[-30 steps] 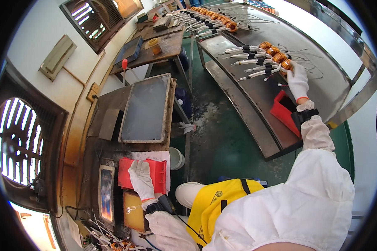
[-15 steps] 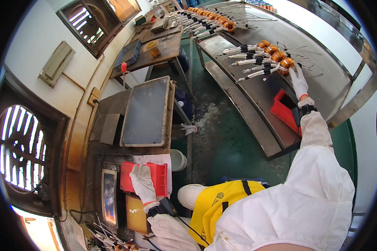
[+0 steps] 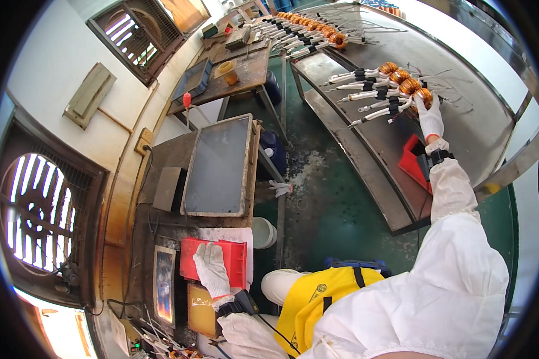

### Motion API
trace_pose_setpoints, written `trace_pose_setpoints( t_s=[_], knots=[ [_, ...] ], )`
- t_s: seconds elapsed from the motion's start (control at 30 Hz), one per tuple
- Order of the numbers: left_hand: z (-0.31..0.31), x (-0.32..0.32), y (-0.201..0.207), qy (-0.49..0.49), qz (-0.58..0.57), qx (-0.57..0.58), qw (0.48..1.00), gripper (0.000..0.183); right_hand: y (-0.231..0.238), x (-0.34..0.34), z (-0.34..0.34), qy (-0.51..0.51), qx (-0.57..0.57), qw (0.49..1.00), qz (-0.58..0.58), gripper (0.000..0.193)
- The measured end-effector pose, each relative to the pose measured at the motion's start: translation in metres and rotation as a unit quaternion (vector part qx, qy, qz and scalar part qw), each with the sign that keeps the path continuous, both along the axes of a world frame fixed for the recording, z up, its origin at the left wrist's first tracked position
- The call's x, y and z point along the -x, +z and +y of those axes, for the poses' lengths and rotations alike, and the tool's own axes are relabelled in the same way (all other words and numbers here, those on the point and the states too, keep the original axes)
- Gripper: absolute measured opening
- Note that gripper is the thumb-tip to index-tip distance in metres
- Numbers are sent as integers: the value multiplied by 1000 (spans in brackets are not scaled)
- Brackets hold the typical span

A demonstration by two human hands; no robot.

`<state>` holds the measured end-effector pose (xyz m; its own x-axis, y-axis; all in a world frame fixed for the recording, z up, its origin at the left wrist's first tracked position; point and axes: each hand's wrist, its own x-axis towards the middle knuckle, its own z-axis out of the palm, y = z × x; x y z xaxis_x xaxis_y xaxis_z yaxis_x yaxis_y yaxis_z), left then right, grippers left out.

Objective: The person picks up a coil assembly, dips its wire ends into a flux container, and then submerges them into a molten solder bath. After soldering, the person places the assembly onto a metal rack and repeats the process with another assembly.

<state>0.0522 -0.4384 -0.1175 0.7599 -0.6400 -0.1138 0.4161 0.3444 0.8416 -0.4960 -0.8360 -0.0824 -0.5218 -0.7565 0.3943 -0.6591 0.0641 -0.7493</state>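
Note:
My right hand (image 3: 430, 118), in a white knit glove, reaches onto a metal table. Its fingers close on the nearest copper-wound toroidal coil (image 3: 424, 94), the last in a short row of several coils (image 3: 399, 76). White-sleeved leads with black bands stick out from the coils to the left, and thin bare wires to the right. My left hand (image 3: 211, 266), gloved too, lies over a red plastic bin (image 3: 238, 258) with its fingers stretched out and nothing in them. Beside that wrist sits a tray of amber material (image 3: 202, 311).
A longer row of coils (image 3: 317, 29) lies farther along the metal table (image 3: 461, 128). Another red bin (image 3: 414, 160) stands near my right forearm. On the left bench are a grey-topped tray (image 3: 218, 167) and a glowing solder pot (image 3: 164, 284). A white bucket (image 3: 262, 232) stands beside the bench.
My right hand's fingers have gone from stretched out against the nearest coil to bent around it. My left hand stays over the red bin. The whole view has shifted slightly.

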Motion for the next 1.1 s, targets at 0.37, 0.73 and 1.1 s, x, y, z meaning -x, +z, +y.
trace_pose_setpoints(
  t_s=[0.37, 0.73, 1.1],
  knots=[
    [2, -5, -3, -3, 4, -1, 1000, 50, 1, -3, -9, 16, 3, 1000, 10, 82],
    [6, -2, 2, -1, -13, -7, 1000, 50, 3, -8, -17, 57, -19, 998, -19, 81],
    [3, -3, -4, 20, -9, -15, 1000, 51, 3, -22, -28, 58, -51, 997, -16, 82]
  ],
)
